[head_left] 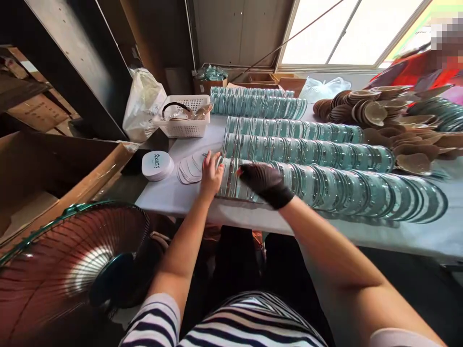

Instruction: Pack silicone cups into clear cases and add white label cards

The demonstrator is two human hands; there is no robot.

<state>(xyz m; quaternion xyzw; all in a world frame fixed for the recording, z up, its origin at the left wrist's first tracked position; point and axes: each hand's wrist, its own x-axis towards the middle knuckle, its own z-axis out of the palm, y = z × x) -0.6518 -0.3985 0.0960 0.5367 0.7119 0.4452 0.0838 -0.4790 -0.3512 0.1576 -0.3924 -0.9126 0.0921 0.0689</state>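
My bare left hand (211, 174) is at the left end of the front row of clear glass discs (334, 190), its thumb and fingers apart. The discs stand on edge, packed side by side. My right hand (265, 184), in a dark glove that bares the fingertips, is over the left part of this row. Its fingers are drawn together, pointing left; what they hold, if anything, is hidden. Just left of my left hand, thin white cards (190, 169) lie fanned out. A neat stack of rounded white cards (157, 165) with printed lettering sits beyond them.
More glass rows (311, 148) run behind the front one. A white plastic basket (184, 127) and a plastic bag (142, 103) stand at back left. Brown-backed discs (374, 113) pile up at right, near a person in orange (400, 72). A fan (79, 270) and open carton (61, 168) are left.
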